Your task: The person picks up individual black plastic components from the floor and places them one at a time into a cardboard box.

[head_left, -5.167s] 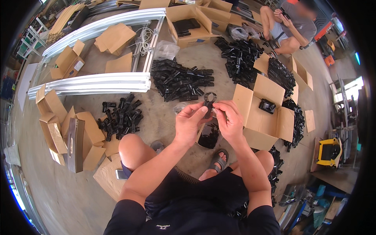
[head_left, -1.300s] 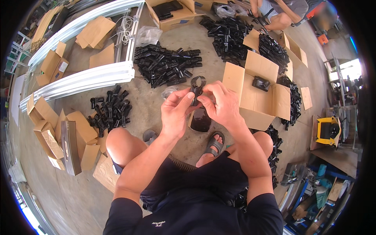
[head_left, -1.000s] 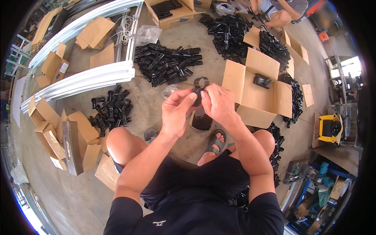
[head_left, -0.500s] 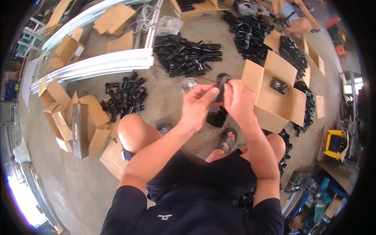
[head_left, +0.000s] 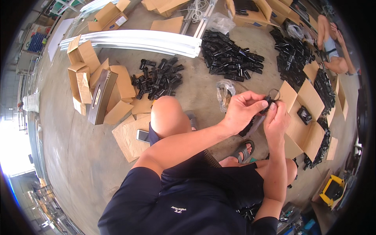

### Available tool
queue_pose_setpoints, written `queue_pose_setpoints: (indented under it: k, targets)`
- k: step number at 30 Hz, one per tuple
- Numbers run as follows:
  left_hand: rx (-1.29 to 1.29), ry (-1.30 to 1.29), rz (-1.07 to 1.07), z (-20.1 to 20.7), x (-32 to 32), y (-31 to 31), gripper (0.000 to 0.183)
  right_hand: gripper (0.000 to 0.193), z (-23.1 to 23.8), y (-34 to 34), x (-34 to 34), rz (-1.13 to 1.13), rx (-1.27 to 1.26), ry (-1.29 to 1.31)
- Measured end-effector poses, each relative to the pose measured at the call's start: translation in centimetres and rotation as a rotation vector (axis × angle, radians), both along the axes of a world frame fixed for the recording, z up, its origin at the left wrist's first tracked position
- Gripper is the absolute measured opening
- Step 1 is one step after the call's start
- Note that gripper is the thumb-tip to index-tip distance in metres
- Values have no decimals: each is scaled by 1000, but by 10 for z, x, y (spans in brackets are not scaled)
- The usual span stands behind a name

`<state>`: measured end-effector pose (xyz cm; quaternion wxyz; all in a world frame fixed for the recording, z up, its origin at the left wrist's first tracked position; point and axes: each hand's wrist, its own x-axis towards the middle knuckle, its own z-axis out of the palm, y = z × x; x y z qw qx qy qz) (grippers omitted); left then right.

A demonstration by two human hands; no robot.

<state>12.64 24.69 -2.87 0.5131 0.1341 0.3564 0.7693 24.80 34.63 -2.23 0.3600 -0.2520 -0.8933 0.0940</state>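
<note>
Both of my hands are closed on one small black plastic part (head_left: 269, 100) with a round loop at its top; it looks like a ring clamp. My left hand (head_left: 243, 112) pinches it between thumb and fingers from the left. On the other side, my right hand (head_left: 277, 120) grips its lower right, fingertips close to the left thumb. The fingers cover much of the part. Just right of the hands stands an open cardboard box (head_left: 306, 135) holding a small black packet (head_left: 304, 114). A clear plastic bag (head_left: 226, 96) lies left of them on the floor.
Heaps of black plastic parts (head_left: 231, 58) cover the floor ahead, with a smaller pile (head_left: 158, 78) to the left. Long white metal profiles (head_left: 133, 42) lie beyond. A phone (head_left: 143, 135) rests on cardboard by my left knee. Another person (head_left: 333, 47) sits at the far right.
My view has swung left, so the surroundings sit further right in the picture. The black part has turned in my fingers, and its loop now looks like a thin ring.
</note>
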Motion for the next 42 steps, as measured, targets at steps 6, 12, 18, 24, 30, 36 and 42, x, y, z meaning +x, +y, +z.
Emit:
queue_pose_setpoints:
  k: [6,12,18,24,30,36,42]
  targets:
    - [7,37,-17,2,-1,-4,16,36,-8,3,-10,-38,-49,104]
    - [125,159,86,58,-58,-15,15,53,-1,9,5,139,-384,157]
    - [-83,658,418,89,-187,-80,24,42,20,-12,2,141,-381,49]
    - [-553,364,505,-84,-281,-166,33,28,18,-14,-5,163,-304,-192]
    - [-856,263,641,-180,-336,-224,51,23,15,4,7,81,-387,-278]
    - [-728,465,458,-116,-324,-189,56,25,50,49,37,-98,-501,-256]
    - [-266,668,300,47,-209,-89,48,36,67,132,78,-312,-494,-475]
